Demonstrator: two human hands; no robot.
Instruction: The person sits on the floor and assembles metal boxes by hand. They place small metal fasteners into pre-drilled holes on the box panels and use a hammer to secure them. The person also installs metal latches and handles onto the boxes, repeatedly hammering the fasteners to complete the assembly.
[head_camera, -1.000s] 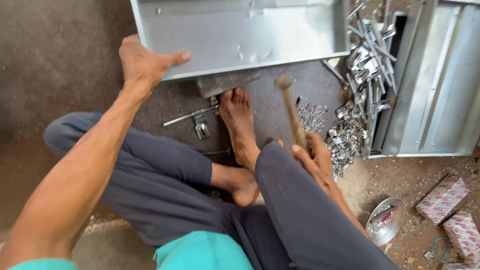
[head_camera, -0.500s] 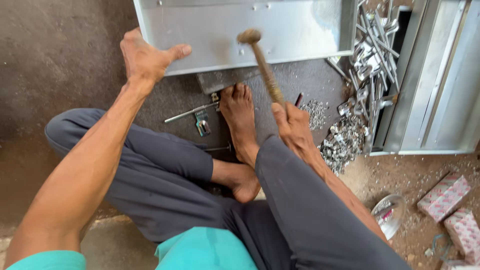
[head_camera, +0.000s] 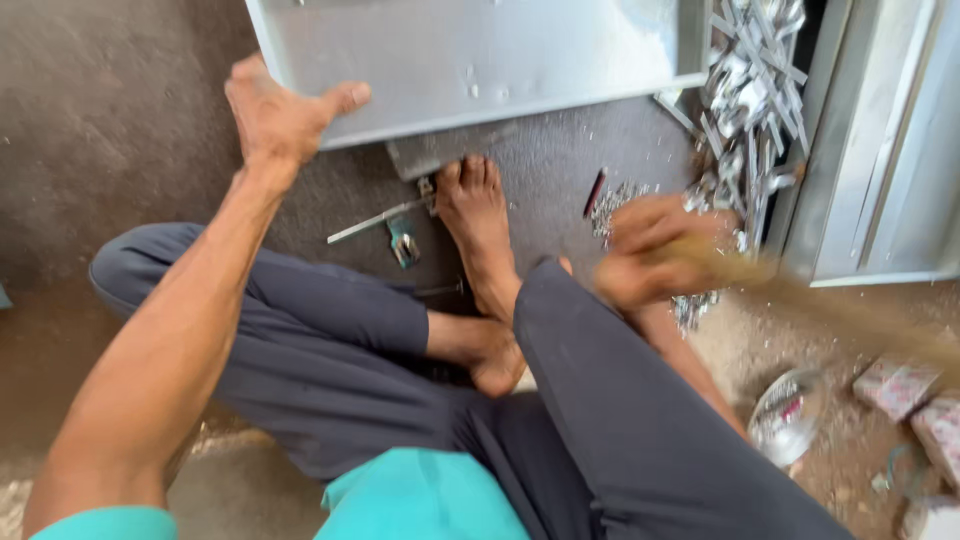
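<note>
Right grip (head_camera: 655, 250) blurred around a smeared wooden handle (head_camera: 800, 290)

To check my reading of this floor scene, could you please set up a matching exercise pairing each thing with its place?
Things:
1. left hand
2. right hand
3. bare foot
4. metal strips

Places:
A. heaped at upper right
B. gripping a blurred wooden handle
C. on the metal sheet's lower left edge
D. on the floor below the sheet

Pairs: 1-C, 2-B, 3-D, 4-A
</note>
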